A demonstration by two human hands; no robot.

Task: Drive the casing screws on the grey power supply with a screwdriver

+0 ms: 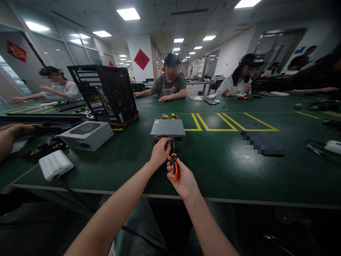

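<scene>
A grey computer power supply (pixel 168 124) sits on the green tabletop in front of me, its fan and socket side facing me. In my right hand (pixel 185 179) is a screwdriver (pixel 174 167) with an orange and black handle, its shaft pointing away from me at that side. My left hand (pixel 160 151) is at the same side, fingers curled together close to the shaft. Whatever those fingers pinch, if anything, is too small or hidden to make out. The screwdriver's tip meets or nearly meets the casing; contact cannot be made out.
To the left stand a second power supply (pixel 86 135), an open black computer case (pixel 106 94) and a white power bank (pixel 55 165) with a cable. A blurred dark object (pixel 262 144) lies at right. Other people sit around the table; one person's hand (pixel 13 137) reaches in at far left.
</scene>
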